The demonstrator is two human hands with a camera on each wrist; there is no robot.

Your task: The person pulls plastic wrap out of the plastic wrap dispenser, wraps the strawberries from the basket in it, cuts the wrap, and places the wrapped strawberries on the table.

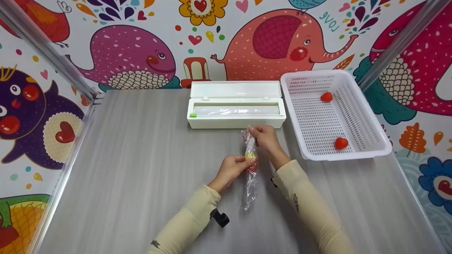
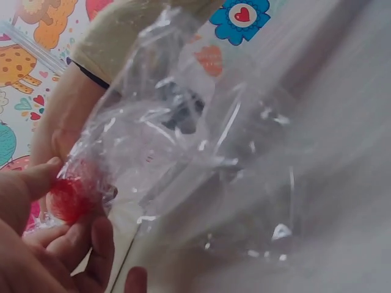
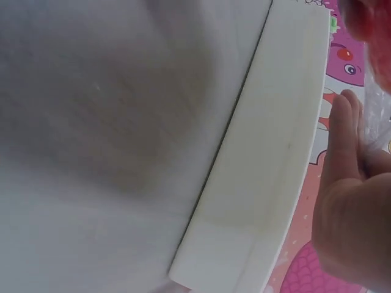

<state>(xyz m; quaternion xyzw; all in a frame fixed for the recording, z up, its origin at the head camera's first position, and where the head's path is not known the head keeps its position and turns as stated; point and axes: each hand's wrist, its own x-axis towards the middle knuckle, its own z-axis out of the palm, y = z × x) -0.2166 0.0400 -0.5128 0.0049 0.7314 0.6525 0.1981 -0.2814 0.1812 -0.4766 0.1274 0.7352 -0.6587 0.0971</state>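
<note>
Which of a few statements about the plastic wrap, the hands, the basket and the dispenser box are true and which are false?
1. Both hands hold the plastic wrap. True: the left hand grips its middle, the right hand pinches its far end.
2. The white basket holds four red pieces. False: two red pieces lie in it.
3. The wrap dispenser box has its lid open. True.
4. The basket stands left of the dispenser box. False: it stands to the right.
5. Something red and yellow sits inside the wrap. True.
</note>
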